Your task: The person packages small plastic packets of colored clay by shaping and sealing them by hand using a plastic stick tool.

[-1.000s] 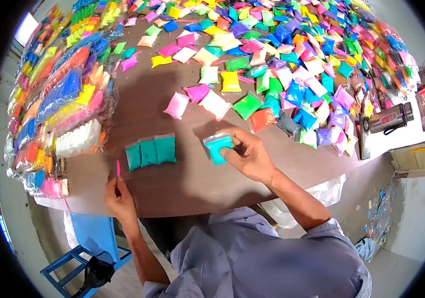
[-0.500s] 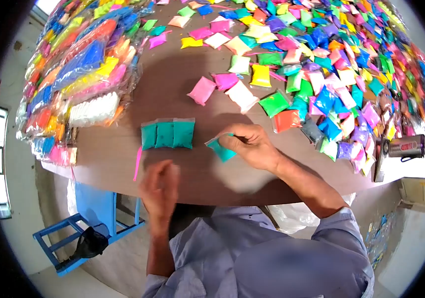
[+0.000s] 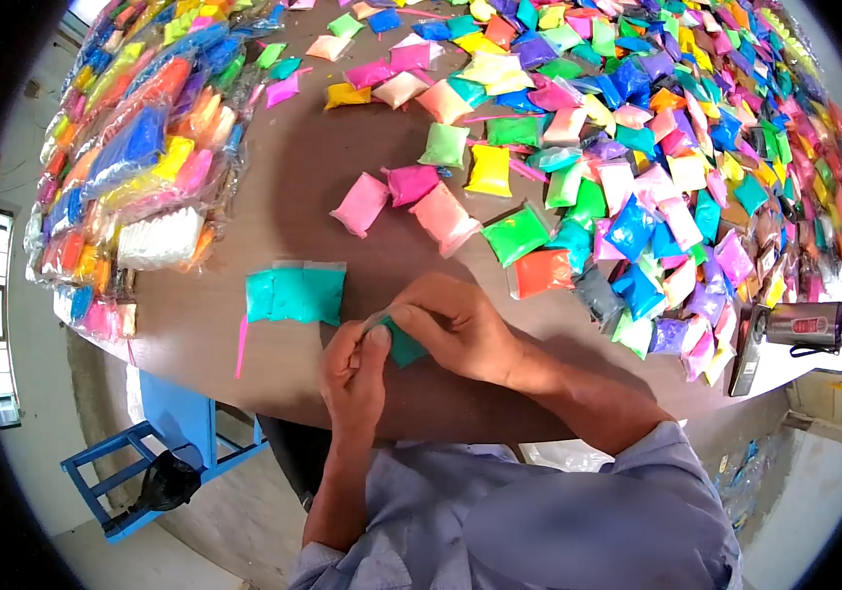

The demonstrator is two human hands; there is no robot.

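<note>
Between my two hands is a small clear packet with teal filling (image 3: 405, 346), partly hidden by my fingers. My left hand (image 3: 356, 379) pinches its top edge between thumb and fingers. My right hand (image 3: 462, 329) grips the same edge from the other side, fingers curled. Left of my hands, a row of teal packets (image 3: 295, 294) lies flat on the table, side by side. A thin pink plastic stick (image 3: 242, 346) rests at the row's lower left.
Loose colourful packets (image 3: 627, 231) cover the table's right and far side. Bundled packets in clear wrap (image 3: 131, 162) are piled at the left. A metal flask (image 3: 804, 324) is at the right edge. A blue stool (image 3: 180, 423) stands below the table's left edge.
My left hand has come up and right to take hold of the teal packet. My right hand has brought that packet left and down. The view has shifted slightly.
</note>
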